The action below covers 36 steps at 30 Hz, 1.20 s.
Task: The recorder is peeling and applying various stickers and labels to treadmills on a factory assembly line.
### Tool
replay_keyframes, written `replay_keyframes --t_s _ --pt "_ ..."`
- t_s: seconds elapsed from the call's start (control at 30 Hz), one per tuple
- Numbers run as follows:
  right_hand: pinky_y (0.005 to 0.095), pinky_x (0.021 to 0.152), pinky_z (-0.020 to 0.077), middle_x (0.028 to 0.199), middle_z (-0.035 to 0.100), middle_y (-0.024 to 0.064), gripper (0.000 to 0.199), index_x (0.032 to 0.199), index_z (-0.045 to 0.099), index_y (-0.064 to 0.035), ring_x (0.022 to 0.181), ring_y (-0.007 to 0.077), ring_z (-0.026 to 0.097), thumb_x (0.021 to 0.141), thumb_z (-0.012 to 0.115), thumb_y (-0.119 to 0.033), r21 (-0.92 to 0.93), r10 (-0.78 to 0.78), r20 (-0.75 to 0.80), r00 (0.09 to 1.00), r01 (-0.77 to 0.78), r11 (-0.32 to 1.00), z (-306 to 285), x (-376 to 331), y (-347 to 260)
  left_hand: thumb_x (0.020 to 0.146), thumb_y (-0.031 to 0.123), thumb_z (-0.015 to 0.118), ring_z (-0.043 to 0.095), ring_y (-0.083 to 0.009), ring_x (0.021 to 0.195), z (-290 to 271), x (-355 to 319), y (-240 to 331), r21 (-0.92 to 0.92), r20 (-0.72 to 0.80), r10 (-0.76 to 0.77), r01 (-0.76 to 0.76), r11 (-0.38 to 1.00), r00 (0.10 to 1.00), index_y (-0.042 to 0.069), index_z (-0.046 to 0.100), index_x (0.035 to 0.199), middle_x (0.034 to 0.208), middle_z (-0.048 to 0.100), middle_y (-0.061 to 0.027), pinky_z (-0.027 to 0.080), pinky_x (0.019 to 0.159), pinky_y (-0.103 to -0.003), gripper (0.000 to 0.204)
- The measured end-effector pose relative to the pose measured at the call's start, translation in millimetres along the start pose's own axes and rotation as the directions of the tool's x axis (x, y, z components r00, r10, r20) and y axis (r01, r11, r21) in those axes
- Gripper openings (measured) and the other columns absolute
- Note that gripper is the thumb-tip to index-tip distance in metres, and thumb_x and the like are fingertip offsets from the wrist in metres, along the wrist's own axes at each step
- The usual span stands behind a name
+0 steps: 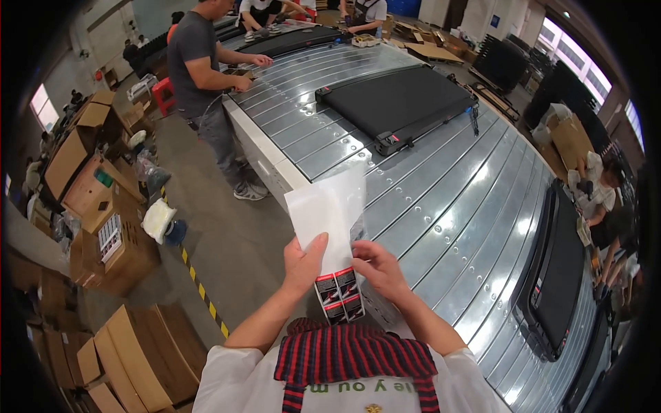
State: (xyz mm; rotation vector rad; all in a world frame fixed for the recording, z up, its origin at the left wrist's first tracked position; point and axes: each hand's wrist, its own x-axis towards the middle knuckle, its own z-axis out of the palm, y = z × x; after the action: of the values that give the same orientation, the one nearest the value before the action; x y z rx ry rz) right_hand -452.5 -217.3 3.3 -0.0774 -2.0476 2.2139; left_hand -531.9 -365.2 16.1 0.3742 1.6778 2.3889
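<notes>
In front of my body I hold a sheet of stickers (329,213), mostly white, with black-and-red printed labels (339,296) along its lower end. My left hand (303,263) grips its left side, thumb lying on top. At the right edge, my right hand (383,272) has its fingers bent and close together against the sheet. A see-through flap of film (357,199) shows beside the white part. Beyond the sheet spreads a long ribbed metal conveyor table (420,206), with a black folded panel (406,103) lying on it.
A co-worker in a dark shirt (196,62) stands at the table's left side; others work at the far end and right. More black panels (558,268) lie to the right. Cardboard boxes (138,351) pile up at left, beside a yellow-black floor stripe (200,289).
</notes>
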Motion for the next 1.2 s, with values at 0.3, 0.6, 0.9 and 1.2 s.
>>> replay_keyframes --t_s 0.3,0.6,0.9,1.2 --pt "0.0175 0.057 0.0413 0.072 0.057 -0.0002 0.012 0.09 0.054 -0.0001 0.064 0.0037 0.05 0.081 0.055 -0.008 0.005 0.081 -0.178 0.981 -0.081 0.997 51.1 69.7 -3.7 0.081 0.016 0.058 0.053 -0.0082 0.081 -38.7 35.2 0.4 -0.011 -0.078 -0.084 0.083 0.996 0.993 -0.003 0.054 0.099 0.092 0.059 -0.0044 0.043 0.072 -0.023 0.026" --pt "0.0175 0.057 0.0432 0.073 0.058 0.0027 0.018 0.096 0.049 0.0007 0.062 0.0064 0.053 0.082 0.055 -0.008 0.194 -0.037 -0.24 0.97 0.086 0.977 27.1 154.7 1.2 0.081 0.019 0.059 0.053 -0.0087 0.08 -35.4 110.9 0.9 -0.015 -0.002 -0.096 0.096 0.995 0.995 -0.003 0.054 0.1 0.093 0.059 -0.0053 0.043 0.072 -0.022 0.03" --pt "0.0231 0.053 0.0408 0.074 0.055 0.0066 0.017 0.087 0.052 -0.0011 0.06 0.0132 0.052 0.074 0.06 -0.007 -0.654 -0.741 -0.161 0.652 0.492 0.575 -7.0 208.8 -12.2 0.081 0.023 0.059 0.052 -0.0081 0.078 -17.1 201.5 -9.4 0.155 -0.018 0.003 0.0 0.988 1.0 -0.004 0.057 0.096 0.087 0.06 -0.0048 0.043 0.07 -0.022 0.031" --pt "0.0239 0.06 0.0449 0.07 0.058 0.0046 0.011 0.081 0.055 0.0 0.064 0.0106 0.054 0.076 0.06 -0.008 -0.437 -0.225 -0.248 0.942 0.098 0.894 -13.6 248.2 4.5 0.082 0.027 0.057 0.05 -0.007 0.074 2.6 270.0 -33.1 0.193 0.203 -0.14 0.1 0.976 0.969 -0.004 0.057 0.094 0.083 0.059 -0.0027 0.042 0.065 -0.022 0.033"
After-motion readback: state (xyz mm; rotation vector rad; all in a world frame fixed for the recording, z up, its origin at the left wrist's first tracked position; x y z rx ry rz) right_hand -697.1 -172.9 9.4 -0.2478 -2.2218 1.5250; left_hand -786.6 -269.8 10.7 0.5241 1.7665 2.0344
